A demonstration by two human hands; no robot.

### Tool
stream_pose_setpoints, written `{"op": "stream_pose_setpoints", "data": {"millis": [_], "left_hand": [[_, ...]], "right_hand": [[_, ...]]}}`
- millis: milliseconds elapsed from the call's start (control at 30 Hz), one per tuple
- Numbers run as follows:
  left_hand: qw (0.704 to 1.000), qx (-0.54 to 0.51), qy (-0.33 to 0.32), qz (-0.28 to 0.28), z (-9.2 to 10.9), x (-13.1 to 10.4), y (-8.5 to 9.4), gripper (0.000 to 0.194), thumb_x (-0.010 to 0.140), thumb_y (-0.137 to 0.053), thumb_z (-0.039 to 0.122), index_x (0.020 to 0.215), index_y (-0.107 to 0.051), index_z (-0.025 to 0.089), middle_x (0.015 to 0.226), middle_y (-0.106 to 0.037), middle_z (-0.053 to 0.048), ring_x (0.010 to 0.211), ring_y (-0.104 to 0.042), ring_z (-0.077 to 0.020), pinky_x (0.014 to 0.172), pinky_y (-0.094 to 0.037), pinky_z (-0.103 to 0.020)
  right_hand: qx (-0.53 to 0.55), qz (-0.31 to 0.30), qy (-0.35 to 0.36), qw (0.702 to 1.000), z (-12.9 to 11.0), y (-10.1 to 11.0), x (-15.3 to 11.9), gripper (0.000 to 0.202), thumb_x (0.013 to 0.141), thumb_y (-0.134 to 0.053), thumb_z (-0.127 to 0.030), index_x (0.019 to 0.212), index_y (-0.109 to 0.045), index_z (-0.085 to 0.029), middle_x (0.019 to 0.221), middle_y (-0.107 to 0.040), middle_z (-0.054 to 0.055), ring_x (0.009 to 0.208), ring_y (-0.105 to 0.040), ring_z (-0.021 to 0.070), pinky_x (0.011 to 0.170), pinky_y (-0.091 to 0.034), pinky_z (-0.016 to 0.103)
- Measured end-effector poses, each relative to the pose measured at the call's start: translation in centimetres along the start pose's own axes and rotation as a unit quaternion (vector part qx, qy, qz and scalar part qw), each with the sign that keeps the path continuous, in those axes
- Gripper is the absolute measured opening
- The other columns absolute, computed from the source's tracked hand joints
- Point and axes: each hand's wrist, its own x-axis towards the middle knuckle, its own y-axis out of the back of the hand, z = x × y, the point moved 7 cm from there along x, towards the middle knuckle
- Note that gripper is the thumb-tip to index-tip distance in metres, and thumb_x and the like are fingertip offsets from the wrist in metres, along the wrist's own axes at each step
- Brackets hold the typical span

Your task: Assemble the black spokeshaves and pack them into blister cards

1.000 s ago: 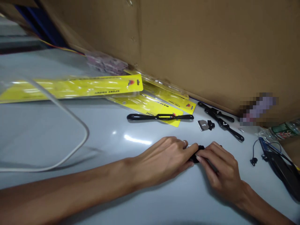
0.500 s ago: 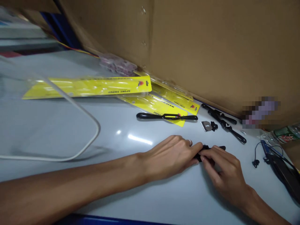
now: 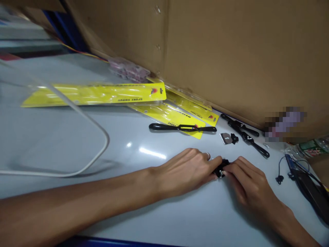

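Observation:
Between my hands is a black spokeshave (image 3: pixel 220 168), mostly hidden by fingers. My left hand (image 3: pixel 191 169), with a ring on one finger, grips its left side low over the table. The thumb and fingertips of my right hand (image 3: pixel 249 180) are pinched together at its right side, by a small shiny spot; the exact part between them is hidden. Just beyond my hands lie a silver blade (image 3: pixel 225 138) and a small black cap piece (image 3: pixel 234 138). Farther left rests a bare black spokeshave body (image 3: pixel 183 128) with an open frame in its middle.
Yellow spokeshave packages (image 3: pixel 102 94) lie behind, under a white cable (image 3: pixel 95 118). Two black spokeshaves (image 3: pixel 248 137) lie near the cardboard wall (image 3: pixel 231 51). At the right are a bottle (image 3: pixel 313 147), earphones (image 3: pixel 279 179) and a dark elongated object (image 3: pixel 311 192).
My right hand has shifted slightly right and its fingers have drawn back a little, uncovering more of the spokeshave's middle. The left hand keeps its grip in nearly the same place.

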Motion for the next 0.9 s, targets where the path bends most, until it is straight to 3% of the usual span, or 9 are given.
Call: {"op": "stream_pose_setpoints", "data": {"millis": [300,633,800,900], "left_hand": [[1.0,-0.01,0.0,-0.009,-0.1,0.0,0.1,0.034,0.1,-0.058,0.035,0.13,-0.055,0.019,0.088,-0.072,-0.003,0.073,-0.07,-0.0227,0.061,-0.048,-0.031],[1.0,-0.01,-0.006,0.015,-0.1,-0.1,0.1,0.03,0.104,-0.05,0.036,0.127,-0.055,0.017,0.085,-0.071,-0.004,0.069,-0.069,-0.0211,0.061,-0.049,-0.031],[1.0,-0.003,-0.007,0.012,0.0,-0.1,0.0,0.03,0.102,-0.055,0.035,0.127,-0.056,0.018,0.084,-0.072,-0.003,0.069,-0.07,-0.0207,0.059,-0.048,-0.029],[1.0,-0.002,-0.005,0.016,0.0,-0.1,0.1,0.03,0.102,-0.054,0.035,0.127,-0.056,0.018,0.084,-0.071,-0.004,0.069,-0.07,-0.0214,0.06,-0.048,-0.029]], "right_hand": [[0.023,0.023,-0.033,0.999,0.1,-0.1,0.0,0.017,0.098,-0.047,-0.007,0.09,-0.059,-0.017,0.075,-0.062,0.004,0.069,-0.056,0.0166,0.059,-0.047,0.03],[-0.111,-0.002,0.079,0.991,-1.3,0.0,-0.7,0.029,0.093,-0.045,-0.004,0.109,-0.068,-0.01,0.097,-0.071,0.015,0.09,-0.066,0.0262,0.073,-0.059,0.039],[-0.096,0.001,0.069,0.993,-1.0,-0.2,-1.1,0.027,0.091,-0.051,-0.001,0.112,-0.067,-0.008,0.093,-0.069,0.015,0.086,-0.063,0.0251,0.071,-0.059,0.039],[-0.076,0.036,0.055,0.995,-1.0,-0.2,-0.9,0.026,0.093,-0.052,-0.002,0.113,-0.066,-0.01,0.088,-0.07,0.011,0.082,-0.063,0.0228,0.077,-0.059,0.04]]}}
